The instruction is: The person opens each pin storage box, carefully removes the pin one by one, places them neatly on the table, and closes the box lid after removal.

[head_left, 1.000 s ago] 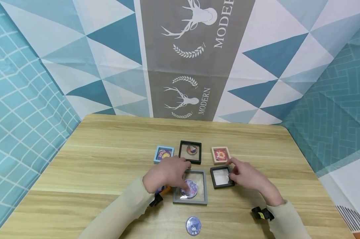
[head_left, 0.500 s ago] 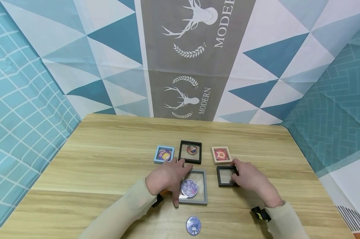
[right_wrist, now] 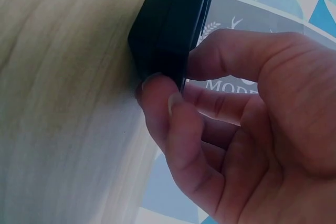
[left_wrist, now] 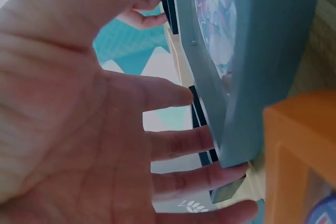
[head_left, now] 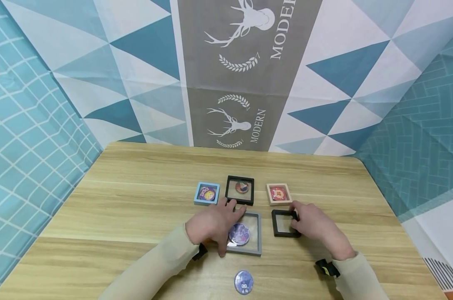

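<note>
In the head view, my left hand (head_left: pixel 213 223) lies spread across the left side of a grey square display frame (head_left: pixel 259 233) that has a purple round badge (head_left: pixel 239 234) inside. The left wrist view shows its fingers (left_wrist: pixel 178 142) extended toward that frame's edge. My right hand (head_left: pixel 316 223) pinches the right side of a small black display frame (head_left: pixel 274 225) with a see-through middle. From the right wrist, the thumb and curled fingers hold this frame by its corner, close over the wooden surface. A loose blue-violet badge (head_left: pixel 243 282) lies in front of the grey frame.
Behind my hands stand a light blue frame (head_left: pixel 196 196), a larger black frame (head_left: pixel 252 191) and a beige frame (head_left: pixel 268 196), each with a badge inside. An orange frame (left_wrist: pixel 299 114) sits beside my left wrist, mostly hidden in the head view. Patterned cloth (head_left: pixel 144 83) hangs behind the table.
The small black frame has shifted right and straightened, and the white layer seen in its middle no longer shows. My left hand has moved off the purple badge to the grey frame's left side.
</note>
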Tool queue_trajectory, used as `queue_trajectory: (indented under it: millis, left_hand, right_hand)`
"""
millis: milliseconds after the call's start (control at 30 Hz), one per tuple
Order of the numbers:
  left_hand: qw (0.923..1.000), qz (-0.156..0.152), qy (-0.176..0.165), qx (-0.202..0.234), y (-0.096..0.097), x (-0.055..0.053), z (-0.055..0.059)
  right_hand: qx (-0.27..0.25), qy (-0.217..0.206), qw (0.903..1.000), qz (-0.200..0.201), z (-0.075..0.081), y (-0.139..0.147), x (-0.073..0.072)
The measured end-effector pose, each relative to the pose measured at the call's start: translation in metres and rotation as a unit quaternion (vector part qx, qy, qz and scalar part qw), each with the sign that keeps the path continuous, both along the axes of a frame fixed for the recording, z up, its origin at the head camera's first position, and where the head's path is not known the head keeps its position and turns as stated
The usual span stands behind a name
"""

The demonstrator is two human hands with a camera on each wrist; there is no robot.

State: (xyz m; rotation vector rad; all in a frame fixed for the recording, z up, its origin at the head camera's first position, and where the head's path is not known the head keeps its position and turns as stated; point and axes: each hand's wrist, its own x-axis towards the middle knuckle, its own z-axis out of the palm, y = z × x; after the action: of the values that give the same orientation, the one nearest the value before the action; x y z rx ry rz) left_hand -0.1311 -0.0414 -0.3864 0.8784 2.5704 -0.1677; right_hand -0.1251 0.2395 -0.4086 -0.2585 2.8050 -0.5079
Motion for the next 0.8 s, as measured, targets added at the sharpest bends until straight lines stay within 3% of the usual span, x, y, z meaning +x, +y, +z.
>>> queue_trajectory:
  millis: [400,567,700,800]
  left_hand:
    - [0.9994,-0.017,0.005,0.03,-0.005,-0.009,-0.005]
    - [0.9968,-0.015,-0.008,0.079,-0.01,-0.011,-0.001]
    - [0.9883,-0.034,-0.012,0.149,-0.016,-0.013,0.009]
    - [0.9791,-0.059,0.007,0.194,-0.019,-0.014,0.018]
  right_hand:
    - [0.018,0.033,0.9989,-0.027,0.004,-0.001,-0.001]
    - [0.011,0.056,0.9978,-0.035,0.007,-0.002,0.0]
    - [-0.032,0.109,0.9928,-0.038,0.01,-0.007,0.001]
    - [-0.127,0.106,0.9855,-0.039,0.014,-0.014,0.004]
